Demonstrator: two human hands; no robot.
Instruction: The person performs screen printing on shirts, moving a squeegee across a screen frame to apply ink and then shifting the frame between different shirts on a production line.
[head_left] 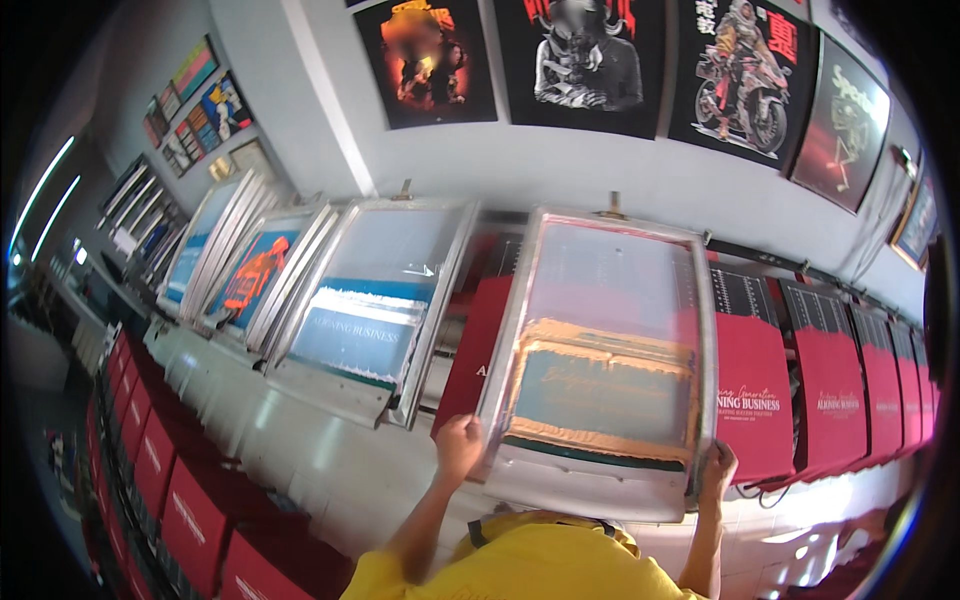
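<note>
A silk-screen frame [708, 330] lies tilted in front of me, its metal rim around a pale mesh. Orange-yellow ink is smeared around a teal stencil area in the lower half of the mesh. My left hand [460, 447] is closed on the frame's lower left edge, slightly blurred. On the lower right edge, my right hand [718, 466] is closed too, fingers partly hidden by the rim. A red shirt [466, 352] with white print shows just left of the frame; whatever lies right under the frame is mostly covered.
Several more screens stand at the left, the nearest screen [365, 300] with blue and white ink. A row of red printed shirts [752, 370] on boards runs right, beneath a dark rail. Another row of red shirts [190, 515] lines the lower left. Posters [585, 60] hang on the wall.
</note>
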